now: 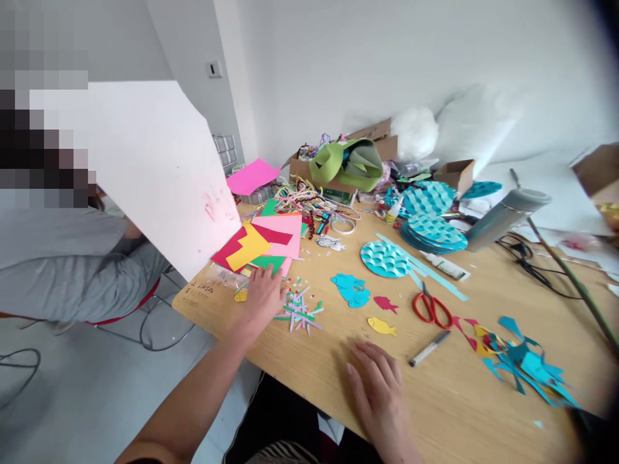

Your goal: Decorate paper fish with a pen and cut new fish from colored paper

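The left hand (264, 293) lay open beside the paper strips (300, 312), the right hand (377, 386) flat on the table (435, 399). They looked light and flimsy, best pinched at 1 end.

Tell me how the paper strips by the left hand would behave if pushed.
Probably scatter: the paper strips lie loose and crisscrossed on the table. Likely light and floppy, being thin slivers beside the left hand.
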Demonstrator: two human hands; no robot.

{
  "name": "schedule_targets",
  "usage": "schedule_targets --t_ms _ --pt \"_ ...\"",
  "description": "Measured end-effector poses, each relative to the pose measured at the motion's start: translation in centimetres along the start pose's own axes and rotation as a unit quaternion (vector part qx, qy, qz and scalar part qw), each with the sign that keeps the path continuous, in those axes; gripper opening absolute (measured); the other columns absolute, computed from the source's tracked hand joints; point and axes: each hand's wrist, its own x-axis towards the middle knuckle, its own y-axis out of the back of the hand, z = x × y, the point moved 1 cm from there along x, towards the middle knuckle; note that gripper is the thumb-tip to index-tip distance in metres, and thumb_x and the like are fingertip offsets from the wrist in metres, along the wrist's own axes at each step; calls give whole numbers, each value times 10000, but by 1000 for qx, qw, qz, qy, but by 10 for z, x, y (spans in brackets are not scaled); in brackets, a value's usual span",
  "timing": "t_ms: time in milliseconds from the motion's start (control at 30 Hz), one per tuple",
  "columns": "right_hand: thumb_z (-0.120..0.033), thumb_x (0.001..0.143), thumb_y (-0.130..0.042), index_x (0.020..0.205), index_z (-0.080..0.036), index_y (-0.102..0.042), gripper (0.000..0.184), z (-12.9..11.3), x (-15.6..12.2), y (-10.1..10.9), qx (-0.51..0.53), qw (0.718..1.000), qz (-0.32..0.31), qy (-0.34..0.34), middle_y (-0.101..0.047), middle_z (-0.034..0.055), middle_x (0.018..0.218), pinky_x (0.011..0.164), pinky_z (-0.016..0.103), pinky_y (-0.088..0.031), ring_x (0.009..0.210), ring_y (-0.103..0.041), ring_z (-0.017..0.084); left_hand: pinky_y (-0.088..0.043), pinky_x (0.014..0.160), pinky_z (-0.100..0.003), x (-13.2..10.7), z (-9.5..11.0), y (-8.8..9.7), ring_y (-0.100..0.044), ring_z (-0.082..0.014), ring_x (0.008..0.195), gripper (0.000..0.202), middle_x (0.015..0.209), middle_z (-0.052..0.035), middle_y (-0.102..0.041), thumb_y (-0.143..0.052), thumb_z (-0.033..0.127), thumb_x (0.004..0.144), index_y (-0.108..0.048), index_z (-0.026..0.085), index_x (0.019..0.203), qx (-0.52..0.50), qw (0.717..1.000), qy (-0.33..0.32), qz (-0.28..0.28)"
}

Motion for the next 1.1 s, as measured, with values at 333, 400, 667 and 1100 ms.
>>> schedule_targets --t_ms 333,400,667,1100 --pt "-234 932 -554 1342 -125 -488 430 -21 26 -26 4 996 -92 -9 -533 181 1331 1038 488 -456 1301 -432 296 -491 816 -385 27 -1 -5 -634 -309 985 431 1065 -175 -644 -489 189 898 -499 93 1318 20 999 -8 -48" --pt "-265 925 -563 1387 -101 -455 502 -26 33 -33 -15 992 -125 -13 -476 203 1405 1066 519 -426 1350 -377 325 -494 812 -387 29 -2 -4 -640 -315 985 447 1060 -180 -645 -468 172 898 -480 89 1338 20 998 -15 -54" --pt "-310 928 -540 1415 -120 -445 531 -29 39 -47 -59 983 -173 -21 -400 212 1493 1087 568 -376 1414 -306 345 -501 807 -347 45 -16 2 -686 -276 936 479 988 -136 -708 -440 102 879 -479 164 1353 -2 996 -19 -93" --pt "-390 925 -536 1443 -192 -450 561 -31 71 -85 -90 973 -212 8 -363 152 1542 1103 626 -267 1435 -248 390 -405 1019 -237 73 -56 9 -570 -171 1217 640 1346 -31 -605 -467 22 819 -470 254 1415 -93 990 -21 -105"
